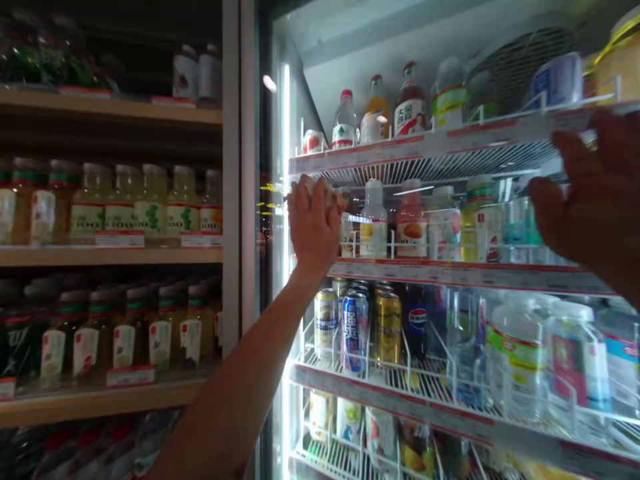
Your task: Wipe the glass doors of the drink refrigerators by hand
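Closest to us is our left arm (250,360), running up from the bottom edge to the left side of the lit cooler (345,67). Head view, the only one: our left hand (314,227) is at the cooler's left side, level with its second shelf, fingers up and close together. A pale, reddish object (326,193) shows at those fingertips, mostly covered; we can't tell whether it's gripped or just behind them, nor what it is. Our right hand (595,180) is in front of the cooler's right side, near the top shelf's edge, blurred, fingers spread and thumb well out, nothing seen in it. Can't confirm contact with the cooler for either. Light strip (287,267) runs down the cooler's left inner edge, just beside our left hand. Cooler top shelf, left part: red-capped bottle (344,120), orange bottle (375,110), dark red bottle (410,103), all upright. Cooler second shelf, right of our left hand: white-capped bottle (373,220), then pink bottle (412,223). Cooler third shelf, left to right: blue-and-silver can (355,330), gold can (389,327), dark bottle (417,313) with a round logo, with big clear jugs (523,353) toward the cooler's right. Left of the cooler, past a grey post (247,167), we have wooden shelving (165,257) carrying rows of pale yellow bottles (149,203) and, one level down, green-capped bottles (125,333).
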The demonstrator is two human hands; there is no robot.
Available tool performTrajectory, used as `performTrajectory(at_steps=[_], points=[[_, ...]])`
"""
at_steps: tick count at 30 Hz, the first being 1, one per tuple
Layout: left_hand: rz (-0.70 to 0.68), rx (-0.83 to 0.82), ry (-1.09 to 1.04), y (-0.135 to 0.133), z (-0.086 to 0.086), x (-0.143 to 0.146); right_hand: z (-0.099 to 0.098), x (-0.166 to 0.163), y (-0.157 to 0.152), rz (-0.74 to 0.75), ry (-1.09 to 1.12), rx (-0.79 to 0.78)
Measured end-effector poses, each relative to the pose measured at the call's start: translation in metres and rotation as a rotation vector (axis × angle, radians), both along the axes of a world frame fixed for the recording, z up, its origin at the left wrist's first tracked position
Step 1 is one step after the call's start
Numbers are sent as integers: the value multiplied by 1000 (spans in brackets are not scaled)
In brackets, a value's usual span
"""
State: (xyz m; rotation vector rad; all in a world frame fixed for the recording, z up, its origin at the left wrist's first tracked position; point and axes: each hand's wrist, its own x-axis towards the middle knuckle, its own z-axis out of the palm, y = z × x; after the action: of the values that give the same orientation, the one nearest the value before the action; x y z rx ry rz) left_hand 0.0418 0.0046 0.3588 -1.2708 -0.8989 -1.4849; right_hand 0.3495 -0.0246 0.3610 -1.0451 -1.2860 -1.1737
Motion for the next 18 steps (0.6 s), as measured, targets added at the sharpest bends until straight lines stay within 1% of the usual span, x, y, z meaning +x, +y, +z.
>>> performTrajectory(at_steps=[1,3,4,5,6,8,9,10,11,12,14,16,17,18], points=[[2,6,152,-1,-6,10,6,1,4,23,2,-12],[7,13,539,-4,-19,21,11,-1,11,26,3,7],[17,6,651,-4,-21,19,11,-2,13,17,0,24],[29,-2,681,-3,-17,11,10,-4,15,10,1,46],[38,-5,621,-2,-7,-2,8,-5,16,3,2,68],[47,14,293,2,20,-31,6,-5,17,-11,5,87],[40,44,128,5,33,-40,6,-4,17,-22,6,91],[38,52,34,7,43,-42,6,-3,17,-35,7,93],[33,58,-15,8,48,-36,6,-2,18,-48,4,91],[29,58,5,9,48,-23,7,-1,18,-59,-2,90],[24,47,188,8,38,16,8,0,19,-80,-10,98],[30,35,557,4,29,48,9,1,19,-88,-20,98],[38,25,651,2,29,54,9,2,19,-88,-23,97],[46,14,678,0,34,53,8,2,19,-86,-23,100]])
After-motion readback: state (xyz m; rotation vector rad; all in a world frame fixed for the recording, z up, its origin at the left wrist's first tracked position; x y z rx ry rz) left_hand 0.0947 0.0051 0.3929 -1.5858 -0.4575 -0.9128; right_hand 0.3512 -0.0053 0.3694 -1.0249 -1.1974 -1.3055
